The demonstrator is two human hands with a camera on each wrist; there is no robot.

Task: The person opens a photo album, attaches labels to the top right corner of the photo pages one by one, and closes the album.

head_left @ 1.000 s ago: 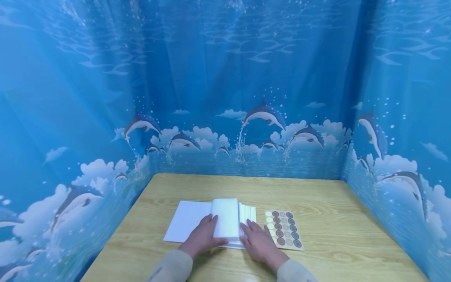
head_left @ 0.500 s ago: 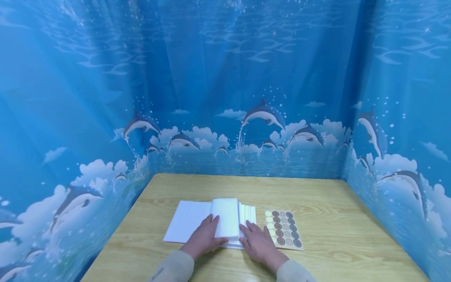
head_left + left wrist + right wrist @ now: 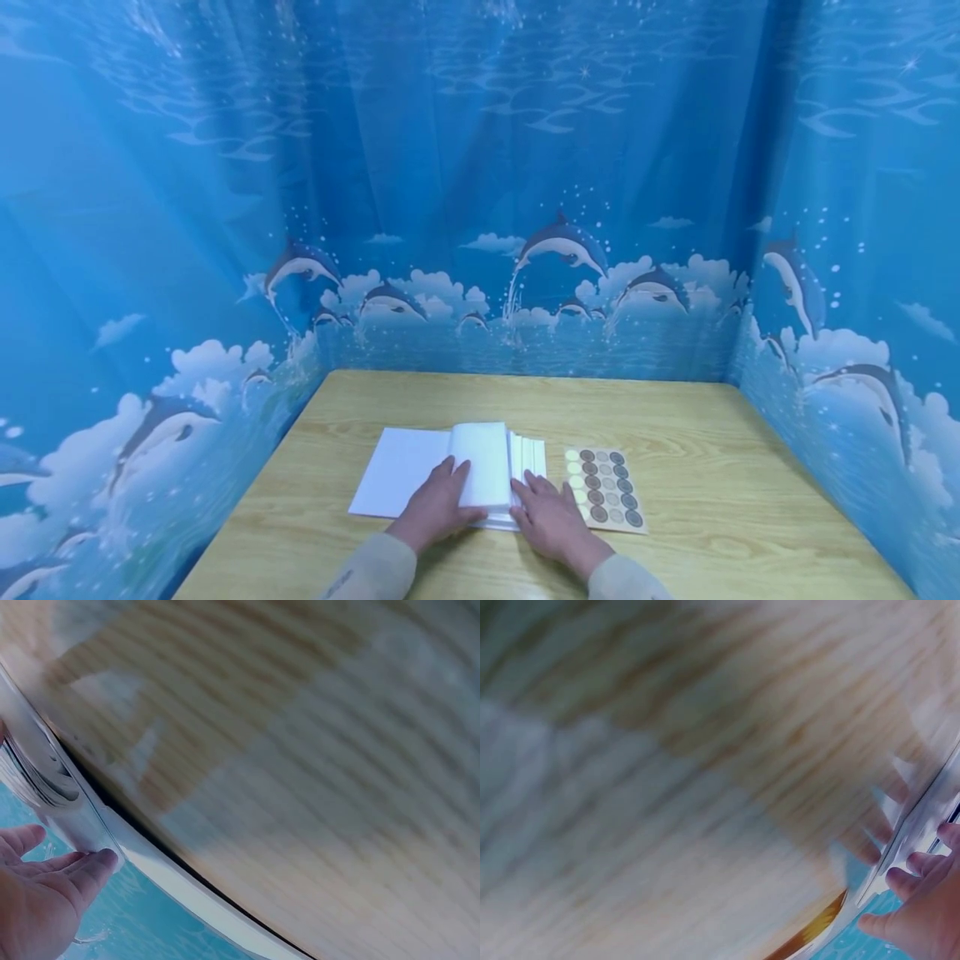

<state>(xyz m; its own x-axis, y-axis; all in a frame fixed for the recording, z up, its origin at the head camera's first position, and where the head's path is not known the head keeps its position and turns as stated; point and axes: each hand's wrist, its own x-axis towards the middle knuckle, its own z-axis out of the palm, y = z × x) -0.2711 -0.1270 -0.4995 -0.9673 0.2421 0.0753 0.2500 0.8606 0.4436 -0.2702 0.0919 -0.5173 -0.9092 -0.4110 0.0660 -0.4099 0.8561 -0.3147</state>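
A white book (image 3: 480, 457) with blank pages lies open on the table in the head view, its cover or first leaf (image 3: 405, 467) flat to the left. Part of the pages arches up in a rounded bend, and stepped page edges (image 3: 534, 454) show on the right. My left hand (image 3: 433, 504) rests along the left of the arched pages, fingers extended, thumb at the near edge. On the stepped pages lies my right hand (image 3: 551, 517), fingers spread. In the left wrist view, the left hand (image 3: 45, 900) lies against the book (image 3: 45, 772). The right hand (image 3: 922, 900) touches the book's edge in the right wrist view.
Right of the book lies a sheet of round stickers (image 3: 606, 490) in gold, brown and grey, close to my right hand. The wood-grain table (image 3: 712, 500) is bordered by blue dolphin curtains (image 3: 540, 208) at the back and both sides.
My left hand has crept very slightly to the right over the arched pages. My right hand, the book and the sticker sheet have stayed in place.
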